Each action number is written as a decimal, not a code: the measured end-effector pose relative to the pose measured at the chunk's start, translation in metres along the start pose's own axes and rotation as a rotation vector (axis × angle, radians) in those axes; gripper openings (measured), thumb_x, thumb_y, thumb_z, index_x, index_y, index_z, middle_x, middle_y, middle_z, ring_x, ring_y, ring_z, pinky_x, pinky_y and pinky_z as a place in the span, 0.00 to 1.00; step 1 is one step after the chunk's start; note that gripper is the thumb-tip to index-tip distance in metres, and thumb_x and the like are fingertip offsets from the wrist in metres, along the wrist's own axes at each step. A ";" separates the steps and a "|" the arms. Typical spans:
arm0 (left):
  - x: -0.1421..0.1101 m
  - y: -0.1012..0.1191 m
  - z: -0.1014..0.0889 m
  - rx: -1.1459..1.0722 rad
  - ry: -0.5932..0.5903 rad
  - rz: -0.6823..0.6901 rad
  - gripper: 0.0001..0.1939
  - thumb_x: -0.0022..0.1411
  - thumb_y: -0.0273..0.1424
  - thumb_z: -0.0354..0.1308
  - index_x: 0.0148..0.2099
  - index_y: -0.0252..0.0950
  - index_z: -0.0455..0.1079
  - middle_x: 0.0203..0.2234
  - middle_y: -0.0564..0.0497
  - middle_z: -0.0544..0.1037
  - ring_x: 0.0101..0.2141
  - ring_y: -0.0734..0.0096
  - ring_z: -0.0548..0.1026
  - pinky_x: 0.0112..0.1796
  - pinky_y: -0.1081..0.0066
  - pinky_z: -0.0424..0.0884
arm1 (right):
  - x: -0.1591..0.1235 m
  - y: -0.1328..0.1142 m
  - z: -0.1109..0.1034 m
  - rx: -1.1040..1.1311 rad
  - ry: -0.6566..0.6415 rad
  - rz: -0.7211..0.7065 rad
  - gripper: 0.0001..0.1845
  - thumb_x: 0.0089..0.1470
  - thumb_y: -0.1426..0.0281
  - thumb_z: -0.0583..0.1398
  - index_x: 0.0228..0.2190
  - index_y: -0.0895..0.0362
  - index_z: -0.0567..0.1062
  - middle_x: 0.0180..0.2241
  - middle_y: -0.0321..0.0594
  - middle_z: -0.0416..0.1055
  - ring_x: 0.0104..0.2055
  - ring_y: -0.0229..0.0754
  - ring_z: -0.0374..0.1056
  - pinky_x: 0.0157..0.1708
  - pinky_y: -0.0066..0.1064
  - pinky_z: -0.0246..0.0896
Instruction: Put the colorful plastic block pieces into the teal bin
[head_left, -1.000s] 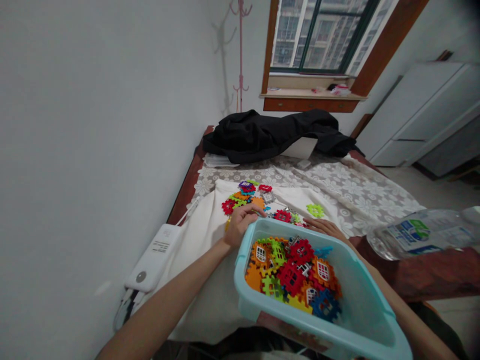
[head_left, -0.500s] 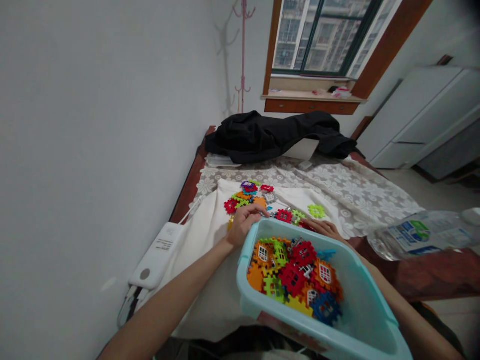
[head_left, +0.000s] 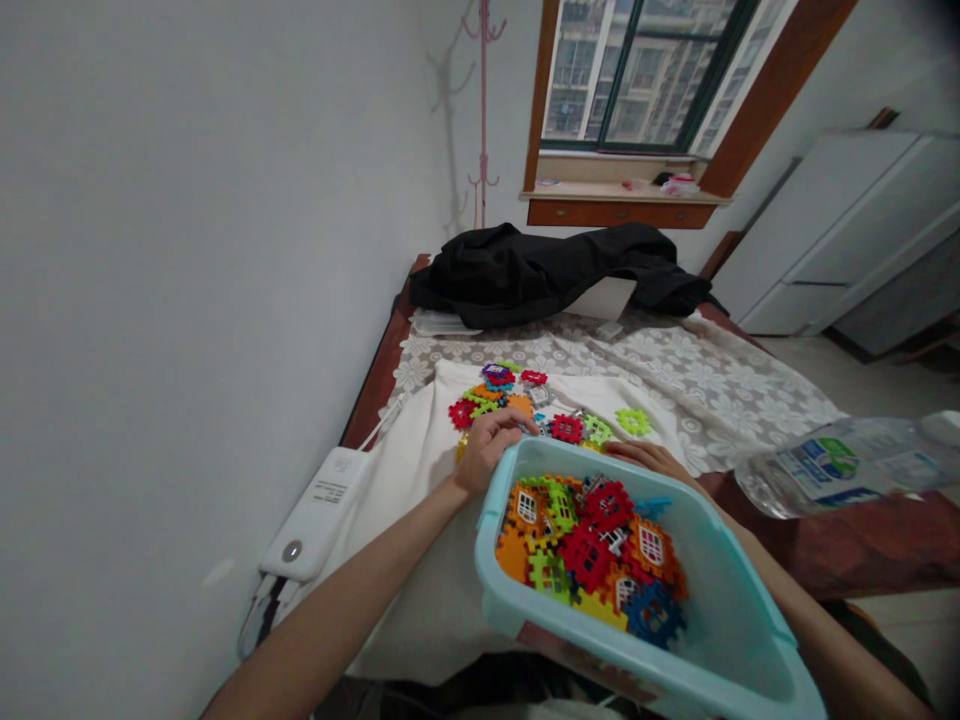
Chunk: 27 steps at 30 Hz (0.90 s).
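A light-blue plastic basin (head_left: 739,590) stands close to me, part-filled with colourful toothed building pieces (head_left: 589,555). My left hand (head_left: 491,448) is at its far left corner, fingers bent together past the rim; whatever they hold is hidden. Behind the far rim lies my right hand (head_left: 646,458), fingers stretched leftward and partly covered by the basin. More toothed pieces (head_left: 486,400) are heaped beyond my left hand on a white cloth (head_left: 405,500). A red piece (head_left: 566,429) lies between the hands, and a lime-green one (head_left: 633,421) lies beyond the right.
A clear plastic bottle (head_left: 847,465) lies on its side at right. At left, a white power device (head_left: 315,515) with cables rests by the wall. Black fabric (head_left: 555,270) covers the far end of the table, over a lace-patterned tablecloth (head_left: 720,375).
My right hand's fingers have shifted slightly, and the red piece by their tips has mostly gone from sight. My left hand and the basin have hardly moved.
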<state>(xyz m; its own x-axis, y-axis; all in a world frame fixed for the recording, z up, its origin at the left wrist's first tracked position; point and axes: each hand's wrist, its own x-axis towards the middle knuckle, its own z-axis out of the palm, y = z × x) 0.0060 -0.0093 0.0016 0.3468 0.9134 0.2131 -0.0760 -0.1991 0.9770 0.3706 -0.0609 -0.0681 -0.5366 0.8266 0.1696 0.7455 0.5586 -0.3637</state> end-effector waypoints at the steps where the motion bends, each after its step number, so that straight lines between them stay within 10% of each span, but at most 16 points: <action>1: 0.000 0.000 0.000 0.000 -0.003 0.001 0.13 0.59 0.34 0.57 0.38 0.34 0.82 0.30 0.48 0.81 0.30 0.66 0.72 0.32 0.69 0.63 | 0.000 0.001 0.001 -0.003 0.016 -0.013 0.26 0.68 0.66 0.57 0.65 0.47 0.70 0.67 0.48 0.69 0.68 0.56 0.65 0.68 0.52 0.60; 27: 0.000 0.000 0.001 0.035 0.018 -0.018 0.14 0.59 0.35 0.57 0.37 0.35 0.82 0.27 0.48 0.79 0.29 0.65 0.71 0.31 0.69 0.63 | 0.005 -0.011 -0.009 -0.058 0.061 0.012 0.21 0.65 0.64 0.59 0.56 0.49 0.79 0.54 0.46 0.79 0.49 0.54 0.76 0.50 0.47 0.76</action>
<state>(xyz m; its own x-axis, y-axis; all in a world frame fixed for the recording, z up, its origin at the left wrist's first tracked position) 0.0067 -0.0093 0.0017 0.3314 0.9230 0.1956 -0.0370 -0.1944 0.9802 0.3635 -0.0621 -0.0554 -0.5038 0.8349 0.2215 0.7744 0.5502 -0.3125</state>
